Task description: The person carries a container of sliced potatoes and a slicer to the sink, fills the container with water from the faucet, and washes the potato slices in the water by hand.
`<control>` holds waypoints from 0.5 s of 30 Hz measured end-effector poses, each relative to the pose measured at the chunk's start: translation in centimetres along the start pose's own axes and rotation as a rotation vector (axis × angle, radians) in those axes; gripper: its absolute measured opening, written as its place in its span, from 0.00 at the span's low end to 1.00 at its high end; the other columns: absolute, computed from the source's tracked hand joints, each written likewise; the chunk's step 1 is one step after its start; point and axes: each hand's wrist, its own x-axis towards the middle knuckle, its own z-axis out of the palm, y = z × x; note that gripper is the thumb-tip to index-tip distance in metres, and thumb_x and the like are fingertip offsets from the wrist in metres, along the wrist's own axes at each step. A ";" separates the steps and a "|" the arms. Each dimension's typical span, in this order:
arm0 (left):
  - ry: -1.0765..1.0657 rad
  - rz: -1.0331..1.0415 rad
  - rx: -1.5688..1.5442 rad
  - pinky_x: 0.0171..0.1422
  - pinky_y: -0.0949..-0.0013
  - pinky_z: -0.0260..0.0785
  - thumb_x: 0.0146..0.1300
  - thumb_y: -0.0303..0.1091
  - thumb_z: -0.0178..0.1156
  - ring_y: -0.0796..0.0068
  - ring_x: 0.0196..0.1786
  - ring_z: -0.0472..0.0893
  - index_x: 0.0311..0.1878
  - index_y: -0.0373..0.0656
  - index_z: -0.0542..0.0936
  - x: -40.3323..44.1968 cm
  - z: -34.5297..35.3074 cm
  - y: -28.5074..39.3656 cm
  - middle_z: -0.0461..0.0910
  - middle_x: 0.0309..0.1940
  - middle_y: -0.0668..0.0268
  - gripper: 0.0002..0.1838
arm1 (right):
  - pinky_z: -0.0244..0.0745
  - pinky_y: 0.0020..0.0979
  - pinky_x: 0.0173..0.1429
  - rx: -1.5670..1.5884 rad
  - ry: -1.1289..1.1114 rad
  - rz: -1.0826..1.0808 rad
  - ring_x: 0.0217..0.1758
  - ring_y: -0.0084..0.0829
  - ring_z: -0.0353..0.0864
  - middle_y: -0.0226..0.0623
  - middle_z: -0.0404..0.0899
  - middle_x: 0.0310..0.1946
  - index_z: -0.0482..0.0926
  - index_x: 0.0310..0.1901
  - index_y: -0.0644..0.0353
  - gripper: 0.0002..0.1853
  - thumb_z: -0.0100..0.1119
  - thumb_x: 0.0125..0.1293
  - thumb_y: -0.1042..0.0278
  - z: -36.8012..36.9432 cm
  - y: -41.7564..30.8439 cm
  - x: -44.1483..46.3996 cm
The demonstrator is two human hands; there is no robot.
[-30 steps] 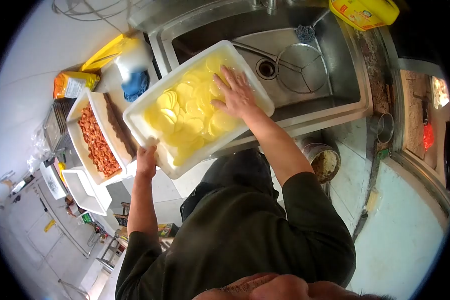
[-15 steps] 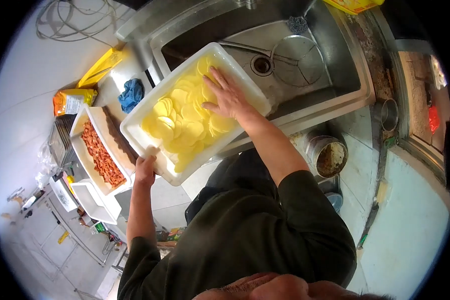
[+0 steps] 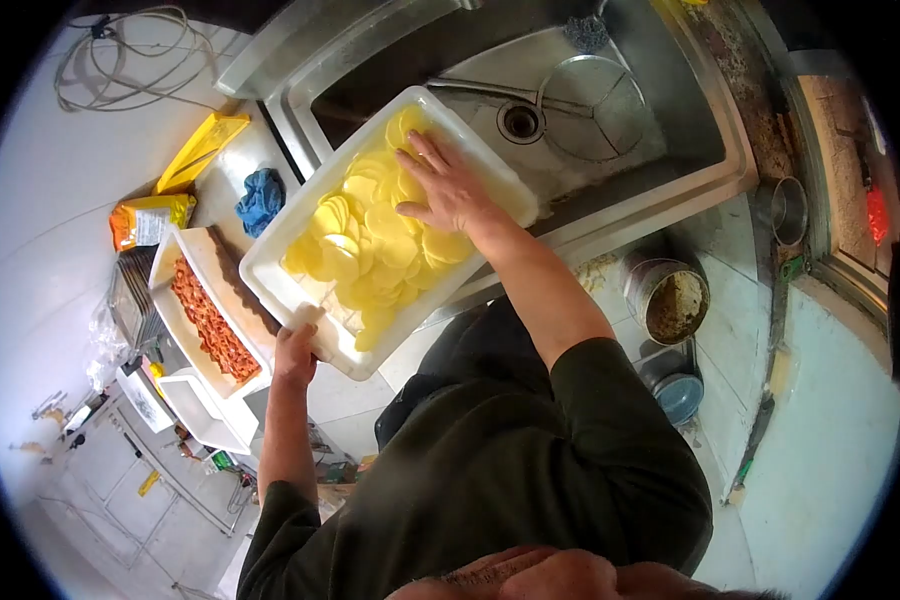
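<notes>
A white plastic tub [image 3: 515, 190] holds a heap of thin yellow slices [image 3: 375, 240], which look like potato. It is slanted over the near left edge of the sink. At its near left corner, my left hand [image 3: 295, 352] grips the rim, fingers wrapped round it. My right hand [image 3: 450, 185] rests on the slices near the far right side, its fingers spread. A bare white patch of tub floor shows by the left corner. Whatever lies beneath my right palm is hidden.
The steel sink [image 3: 705, 130] contains a round wire rack [image 3: 595, 108] and a dark scrubber [image 3: 585, 35]. To the left are a white bin of reddish chopped pieces [image 3: 210, 320], a blue cloth [image 3: 261, 202] and a yellow packet [image 3: 160, 220]. A metal pot [image 3: 673, 305] stands on the right.
The view has shifted slightly. My left hand keeps its grip on the tub's corner, and my right hand stays on the slices. A few slices near the bare patch have shifted a little.
</notes>
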 end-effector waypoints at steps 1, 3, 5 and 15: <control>0.001 -0.001 0.003 0.52 0.62 0.76 0.62 0.30 0.49 0.60 0.49 0.80 0.58 0.32 0.75 -0.3 0.3 0.1 0.79 0.48 0.56 0.22 | 0.43 0.43 0.82 -0.004 0.005 0.001 0.81 0.47 0.44 0.42 0.43 0.79 0.56 0.75 0.48 0.45 0.60 0.61 0.37 0.1 0.1 -0.1; 0.014 -0.002 0.003 0.50 0.63 0.75 0.61 0.29 0.49 0.61 0.48 0.80 0.58 0.32 0.75 -1.0 0.8 0.4 0.79 0.47 0.56 0.22 | 0.43 0.43 0.82 -0.009 0.016 -0.010 0.81 0.47 0.44 0.42 0.43 0.79 0.56 0.75 0.49 0.45 0.60 0.61 0.37 0.4 0.3 0.1; 0.033 -0.006 0.000 0.48 0.64 0.75 0.60 0.28 0.49 0.62 0.46 0.80 0.57 0.30 0.75 -1.3 1.1 0.7 0.78 0.46 0.57 0.22 | 0.44 0.43 0.82 0.001 0.032 -0.021 0.81 0.47 0.44 0.42 0.44 0.79 0.57 0.75 0.49 0.45 0.60 0.61 0.37 0.8 0.5 0.2; 0.028 -0.002 0.037 0.46 0.66 0.75 0.60 0.29 0.50 0.64 0.44 0.81 0.58 0.31 0.75 -1.7 0.8 1.0 0.79 0.44 0.58 0.23 | 0.39 0.41 0.82 -0.064 -0.039 -0.007 0.82 0.44 0.39 0.40 0.40 0.80 0.54 0.76 0.46 0.46 0.51 0.64 0.29 0.2 0.5 0.2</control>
